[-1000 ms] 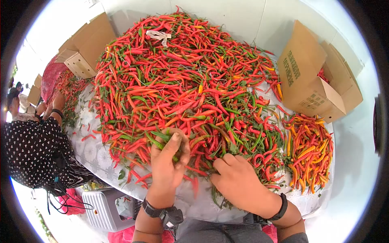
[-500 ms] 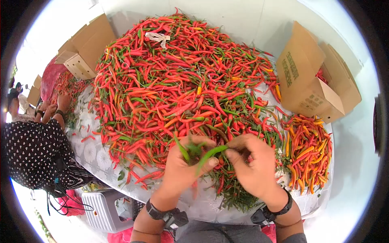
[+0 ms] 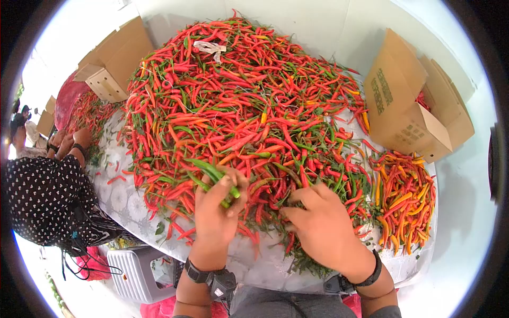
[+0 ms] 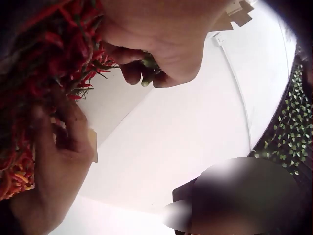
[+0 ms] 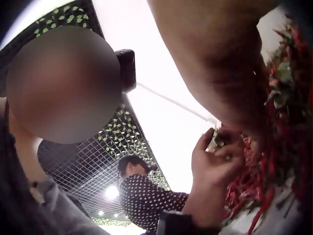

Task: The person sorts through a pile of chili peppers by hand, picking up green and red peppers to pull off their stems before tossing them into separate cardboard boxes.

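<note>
- Hands have parted since half a second ago: the left hand [image 3: 218,212] pinches green chillies [image 3: 213,172] above the heap's near edge; they look light, smooth, snappable, best taken near the stem.
- Right hand [image 3: 326,228] reaches into the chilli heap [image 3: 228,100]; cannot tell its grasp.
- Table [image 3: 116,199] beneath.

Left hand [image 3: 218,212] with thumb and fingers curled, right hand [image 3: 326,230] palm-down nearby, fingertips perhaps bent.
</note>
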Demonstrator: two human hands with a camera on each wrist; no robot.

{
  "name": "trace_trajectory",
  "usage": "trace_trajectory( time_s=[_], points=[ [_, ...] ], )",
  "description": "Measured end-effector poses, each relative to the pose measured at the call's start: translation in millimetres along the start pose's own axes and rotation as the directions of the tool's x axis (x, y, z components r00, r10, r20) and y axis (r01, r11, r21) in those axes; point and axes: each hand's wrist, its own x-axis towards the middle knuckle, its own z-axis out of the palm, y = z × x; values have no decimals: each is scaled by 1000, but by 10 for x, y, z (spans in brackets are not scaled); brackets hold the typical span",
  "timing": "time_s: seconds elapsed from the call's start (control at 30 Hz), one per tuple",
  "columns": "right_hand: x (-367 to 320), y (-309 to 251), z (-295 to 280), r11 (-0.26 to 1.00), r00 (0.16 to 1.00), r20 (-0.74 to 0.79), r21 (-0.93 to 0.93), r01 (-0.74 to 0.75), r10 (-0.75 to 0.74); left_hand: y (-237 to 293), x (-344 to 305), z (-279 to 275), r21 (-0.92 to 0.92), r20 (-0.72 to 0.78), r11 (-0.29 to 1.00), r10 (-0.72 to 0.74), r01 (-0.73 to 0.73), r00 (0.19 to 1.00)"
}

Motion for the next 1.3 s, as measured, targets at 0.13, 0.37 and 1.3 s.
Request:
trace_trajectory(
  time_s=[0.13, 0.37, 1.3],
  points=[
    [-89, -170, 195, 998, 998, 55, -58, 13, -10, 21, -20, 49, -99, -7, 994, -49, 48, 999],
    [-114, -156, 427, 972, 996, 49, -224, -66, 79, 7, -29, 45, -3, -7, 998, -71, 70, 997],
    [-7, 78, 149, 994, 983, 147, 17, 109, -110, -73, -50, 116, 82, -65, 995, -56, 62, 996]
  ],
)
